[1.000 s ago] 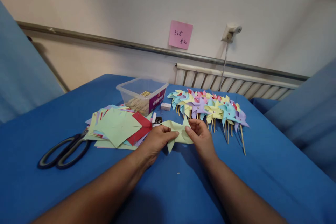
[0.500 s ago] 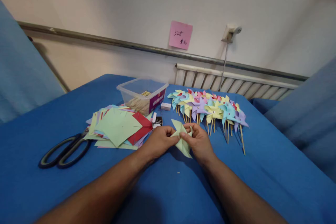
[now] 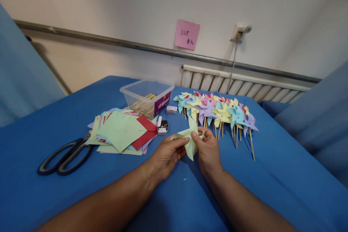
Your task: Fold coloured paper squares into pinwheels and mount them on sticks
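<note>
A pale green paper pinwheel [image 3: 191,148], its corners folded inward and with no stick visible on it, is held up between both hands above the blue cloth. My left hand [image 3: 168,154] pinches it from the left, thumb near the centre. From the other side my right hand [image 3: 208,148] presses its thumb close to the middle, with fingers behind the paper. Just left of my hands lies a stack of cut coloured paper squares [image 3: 122,130], green and red on top. A small open box of metal pins [image 3: 163,126] sits beside the stack.
Scissors [image 3: 63,157] with dark handles lie at the left, blades under the paper. A clear plastic tub [image 3: 130,96] holds wooden sticks. Near it is a small white box [image 3: 171,110]. Several finished pinwheels [image 3: 221,114] on sticks lie at the right, before a radiator [image 3: 244,87].
The green pinwheel has turned in my hands, one blade now pointing up. My left hand has shifted its grip, its fingers now showing beneath the paper.
</note>
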`<state>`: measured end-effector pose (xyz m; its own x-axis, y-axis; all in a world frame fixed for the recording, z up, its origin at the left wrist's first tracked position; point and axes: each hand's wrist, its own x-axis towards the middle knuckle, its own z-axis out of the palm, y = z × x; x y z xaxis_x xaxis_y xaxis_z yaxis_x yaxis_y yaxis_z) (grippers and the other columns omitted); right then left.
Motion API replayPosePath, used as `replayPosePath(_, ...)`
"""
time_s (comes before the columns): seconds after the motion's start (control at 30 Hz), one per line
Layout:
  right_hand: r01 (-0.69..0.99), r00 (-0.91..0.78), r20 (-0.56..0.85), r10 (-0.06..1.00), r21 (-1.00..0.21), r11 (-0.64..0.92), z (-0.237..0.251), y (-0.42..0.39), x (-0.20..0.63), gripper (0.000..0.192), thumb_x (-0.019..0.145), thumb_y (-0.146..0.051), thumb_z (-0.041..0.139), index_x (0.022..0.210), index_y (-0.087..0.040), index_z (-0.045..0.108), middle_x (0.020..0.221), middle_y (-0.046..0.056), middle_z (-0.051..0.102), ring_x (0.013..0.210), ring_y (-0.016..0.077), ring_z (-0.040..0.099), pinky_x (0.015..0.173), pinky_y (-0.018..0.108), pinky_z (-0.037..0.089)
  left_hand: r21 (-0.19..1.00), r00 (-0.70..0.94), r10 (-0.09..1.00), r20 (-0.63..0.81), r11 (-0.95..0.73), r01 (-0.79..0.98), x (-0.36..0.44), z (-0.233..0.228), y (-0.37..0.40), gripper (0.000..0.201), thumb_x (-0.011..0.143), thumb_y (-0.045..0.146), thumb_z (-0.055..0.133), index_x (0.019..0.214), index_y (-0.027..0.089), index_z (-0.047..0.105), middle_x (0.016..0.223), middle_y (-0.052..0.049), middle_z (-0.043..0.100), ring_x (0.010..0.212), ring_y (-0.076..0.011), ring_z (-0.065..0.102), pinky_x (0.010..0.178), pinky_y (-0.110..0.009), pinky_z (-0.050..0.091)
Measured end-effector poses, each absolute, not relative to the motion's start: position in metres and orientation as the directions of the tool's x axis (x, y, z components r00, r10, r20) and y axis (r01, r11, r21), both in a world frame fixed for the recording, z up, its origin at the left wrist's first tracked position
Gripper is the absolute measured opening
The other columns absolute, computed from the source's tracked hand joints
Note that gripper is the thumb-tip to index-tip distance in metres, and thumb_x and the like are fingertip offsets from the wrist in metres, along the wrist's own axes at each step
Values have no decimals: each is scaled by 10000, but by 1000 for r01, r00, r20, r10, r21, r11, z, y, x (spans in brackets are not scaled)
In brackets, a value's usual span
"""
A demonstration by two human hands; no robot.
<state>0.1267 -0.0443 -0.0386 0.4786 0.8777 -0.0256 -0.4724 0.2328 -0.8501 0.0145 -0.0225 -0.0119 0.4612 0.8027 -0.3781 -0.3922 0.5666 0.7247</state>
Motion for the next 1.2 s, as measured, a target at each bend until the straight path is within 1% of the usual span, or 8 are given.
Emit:
replayPosePath(0.13,-473,464,-13,886,-849,235,-39,-46,125,354,648,-278,808,894,-188,571,748,-45,668,643,93,634,607,209,506,779,419,837,-353,511,-364,16,-13,-22,311,668,188,758,969,139,701,881,-73,710,781,-171,642,766,-295,491)
replayPosePath(0.37,-449,419,6,908,-868,213,-44,-44,128,357,675,-296,790,948,-191,585,752,-34,647,623,101,618,594,228,500,844,361,874,-326,441,-305,16,-13,-20,240,648,196,755,866,108,708,744,-66,702,666,-175,632,717,-316,516)
replayPosePath(0.47,-363,429,65,901,-901,238,-42,-47,130,409,737,-328,735,1094,-210,574,897,15,665,745,138,641,688,285,519,792,383,853,-356,493,-361,10,-8,-15,287,669,157,730,951,109,705,842,-91,730,741,-195,666,716,-304,535)
replayPosePath(0.6,-151,422,268,866,-921,359,-37,-52,132,474,803,-299,651,1258,-282,520,1245,77,574,1033,196,598,864,376,494,684,418,799,-433,593,-424,1,-1,-3,257,714,112,666,969,97,693,858,-95,740,711,-192,682,671,-299,559)
replayPosePath(0.73,205,313,498,809,-867,455,-32,-59,136,336,793,-210,626,1120,-287,645,1407,68,420,1248,251,461,997,436,412,652,415,785,-460,616,-441,-5,4,4,278,728,111,651,1006,105,670,863,-90,740,695,-191,688,604,-280,558)
replayPosePath(0.83,356,208,588,782,-790,499,-28,-62,139,260,785,-162,613,1005,-276,690,1416,48,396,1312,257,392,1082,458,318,655,438,778,-450,621,-430,-6,5,5,306,735,112,643,1041,107,654,893,-100,737,700,-191,691,600,-274,557)
replayPosePath(1.07,364,224,554,802,-811,459,-23,-62,140,60,795,-251,667,842,-250,704,1373,45,452,1291,254,413,1076,435,304,696,445,795,-412,590,-409,-5,7,-1,256,696,95,683,952,102,684,828,-92,733,641,-165,669,613,-257,545)
replayPosePath(1.2,314,252,503,826,-851,422,-23,-60,141,85,815,-280,648,760,-233,693,1313,58,510,1259,251,441,1052,422,311,750,424,829,-364,531,-395,-2,8,-6,228,662,114,722,890,117,709,843,-90,737,658,-172,660,653,-280,534)
